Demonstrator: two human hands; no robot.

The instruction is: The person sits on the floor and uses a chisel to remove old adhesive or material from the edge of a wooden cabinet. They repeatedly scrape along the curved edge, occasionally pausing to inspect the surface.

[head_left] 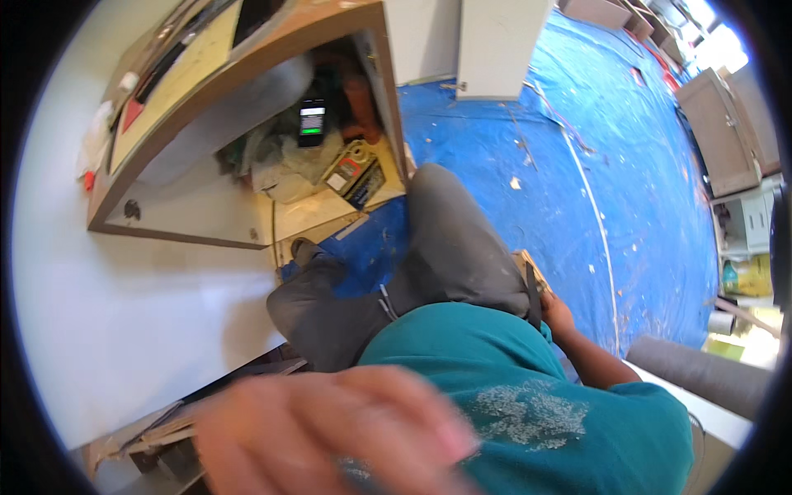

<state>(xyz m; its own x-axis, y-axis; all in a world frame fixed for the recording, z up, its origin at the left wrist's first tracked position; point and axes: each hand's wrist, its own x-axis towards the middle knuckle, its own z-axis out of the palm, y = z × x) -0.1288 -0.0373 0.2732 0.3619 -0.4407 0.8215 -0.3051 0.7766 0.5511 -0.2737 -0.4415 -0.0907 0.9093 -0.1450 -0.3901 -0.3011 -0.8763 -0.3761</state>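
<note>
My left hand (330, 429) is raised close in front of me, large and smeared by motion. Its fingers look bent, but whether they hold anything does not show. Low beside my right thigh, my right hand (557, 315) is closed at the end of a light wooden piece (528, 266) with a dark strap (534, 299) next to it. What its fingers grip is mostly hidden. Ahead, an open cabinet (392, 91) holds a lit phone (311, 124), crumpled clear plastic (285, 169) and a yellow and black box (356, 175).
Blue sheeting (561, 190) with scattered debris covers the floor. A white panel (502, 49) stands ahead, and a white wall (140, 313) runs along the left. Loose cabinet doors (718, 132) lean at the far right, with a grey roll (701, 371) nearer. Wooden scraps (148, 445) lie at lower left.
</note>
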